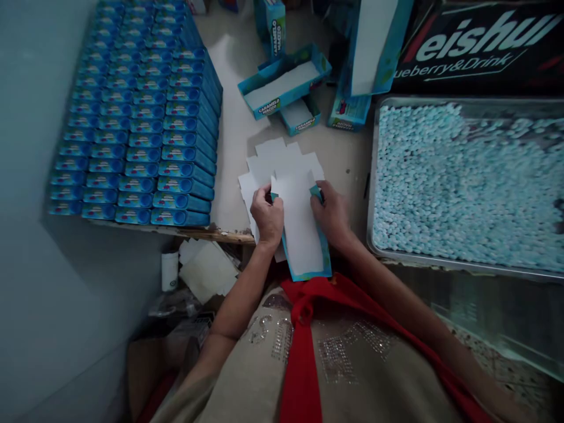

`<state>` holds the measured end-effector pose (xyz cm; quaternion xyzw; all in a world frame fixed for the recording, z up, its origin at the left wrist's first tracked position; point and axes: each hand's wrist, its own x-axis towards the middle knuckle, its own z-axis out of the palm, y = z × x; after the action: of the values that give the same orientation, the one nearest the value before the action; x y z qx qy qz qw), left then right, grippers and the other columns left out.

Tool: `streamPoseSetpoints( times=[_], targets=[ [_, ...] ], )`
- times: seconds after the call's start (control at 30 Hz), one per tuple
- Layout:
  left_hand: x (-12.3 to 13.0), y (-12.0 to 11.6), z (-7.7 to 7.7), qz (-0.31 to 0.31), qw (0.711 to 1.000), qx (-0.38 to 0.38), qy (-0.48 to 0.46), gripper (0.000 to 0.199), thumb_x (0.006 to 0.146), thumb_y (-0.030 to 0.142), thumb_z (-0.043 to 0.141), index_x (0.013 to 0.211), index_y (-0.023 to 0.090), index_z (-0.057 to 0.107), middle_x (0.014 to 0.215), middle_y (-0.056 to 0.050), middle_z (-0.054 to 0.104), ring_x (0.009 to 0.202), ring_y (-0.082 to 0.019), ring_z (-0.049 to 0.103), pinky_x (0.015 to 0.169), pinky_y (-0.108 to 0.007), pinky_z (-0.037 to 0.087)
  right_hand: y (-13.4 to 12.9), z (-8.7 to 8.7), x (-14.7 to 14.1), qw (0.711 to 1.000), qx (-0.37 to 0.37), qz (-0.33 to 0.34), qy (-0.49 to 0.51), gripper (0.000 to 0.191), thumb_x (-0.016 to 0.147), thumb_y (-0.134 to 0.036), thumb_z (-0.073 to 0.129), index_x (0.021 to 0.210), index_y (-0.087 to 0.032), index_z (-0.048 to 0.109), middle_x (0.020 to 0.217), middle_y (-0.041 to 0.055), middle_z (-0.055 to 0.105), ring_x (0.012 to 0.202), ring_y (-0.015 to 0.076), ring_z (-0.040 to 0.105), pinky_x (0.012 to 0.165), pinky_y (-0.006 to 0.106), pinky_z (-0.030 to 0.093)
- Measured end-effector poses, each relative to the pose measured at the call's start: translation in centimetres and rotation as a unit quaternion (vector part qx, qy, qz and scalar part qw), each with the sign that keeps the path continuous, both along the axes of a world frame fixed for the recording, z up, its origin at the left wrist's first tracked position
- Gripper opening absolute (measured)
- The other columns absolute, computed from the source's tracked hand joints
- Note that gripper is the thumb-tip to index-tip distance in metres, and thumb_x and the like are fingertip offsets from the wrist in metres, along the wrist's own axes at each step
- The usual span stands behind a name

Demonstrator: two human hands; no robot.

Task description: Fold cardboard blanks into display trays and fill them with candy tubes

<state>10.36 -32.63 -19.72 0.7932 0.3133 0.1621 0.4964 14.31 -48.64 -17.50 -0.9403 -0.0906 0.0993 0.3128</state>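
Observation:
A half-folded cardboard box, white inside and blue outside, lies between my hands at the table's front edge. Its near end and side walls stand up, while the far end lies flatter. My left hand pinches the left side at a far corner fold. On the opposite side, my right hand grips the matching corner between thumb and fingers. Beneath the box, several flat white box blanks are spread in an uneven pile.
Stacked small blue packs fill the table's left side. Formed blue boxes lie at the back. To the right, a metal tray holds many pale blue candies, with a black printed carton behind it. A white cylinder stands below the table edge.

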Motion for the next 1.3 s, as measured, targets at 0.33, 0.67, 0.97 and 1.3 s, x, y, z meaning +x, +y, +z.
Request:
streamPoseSetpoints(
  times=[0.33, 0.67, 0.97, 1.3],
  targets=[
    [0.7, 0.6, 0.7, -0.024, 0.994, 0.108, 0.014, 0.032, 0.075, 0.004, 0.064, 0.098, 0.020, 0.079, 0.104, -0.006, 0.080, 0.096, -0.023, 0.074, 0.096, -0.034, 0.057, 1.0, 1.6, -1.3, 0.998, -0.037, -0.006, 0.040, 0.051, 0.104, -0.020, 0.037, 0.153, -0.013, 0.051, 0.131, 0.0209, 0.073, 0.108, 0.0312, 0.071, 0.094, 0.042, 0.051],
    [1.7, 1.0, 0.6, 0.016, 1.000, 0.023, 0.008, 0.013, 0.078, 0.017, 0.078, 0.091, 0.017, 0.079, 0.085, -0.002, 0.079, 0.079, -0.018, 0.072, 0.082, -0.029, 0.056, 1.0, 0.5, -1.0, 0.998, -0.021, -0.032, 0.055, 0.060, 0.101, -0.020, 0.035, 0.160, -0.012, 0.044, 0.139, 0.0236, 0.070, 0.112, 0.0361, 0.072, 0.097, 0.050, 0.054],
    [1.5, 0.9, 0.5, 0.031, 0.999, 0.026, -0.020, 0.006, 0.079, 0.019, 0.076, 0.081, 0.020, 0.071, 0.080, 0.001, 0.072, 0.077, -0.016, 0.066, 0.078, -0.027, 0.054, 1.7, 2.8, -1.0, 0.991, -0.101, -0.006, 0.085, 0.059, 0.105, -0.019, 0.036, 0.164, -0.019, 0.044, 0.144, 0.0189, 0.069, 0.111, 0.0322, 0.073, 0.093, 0.043, 0.055],
    [1.5, 1.4, 2.0, 0.020, 0.993, 0.116, 0.029, 0.014, 0.082, 0.021, 0.071, 0.075, 0.024, 0.060, 0.075, 0.003, 0.067, 0.074, -0.017, 0.062, 0.078, -0.028, 0.050, 1.7, 2.9, 0.1, 0.979, -0.143, 0.136, 0.050, 0.079, 0.105, -0.015, 0.037, 0.179, -0.026, 0.013, 0.133, 0.0196, 0.072, 0.105, 0.0289, 0.074, 0.095, 0.042, 0.054]
  ],
)
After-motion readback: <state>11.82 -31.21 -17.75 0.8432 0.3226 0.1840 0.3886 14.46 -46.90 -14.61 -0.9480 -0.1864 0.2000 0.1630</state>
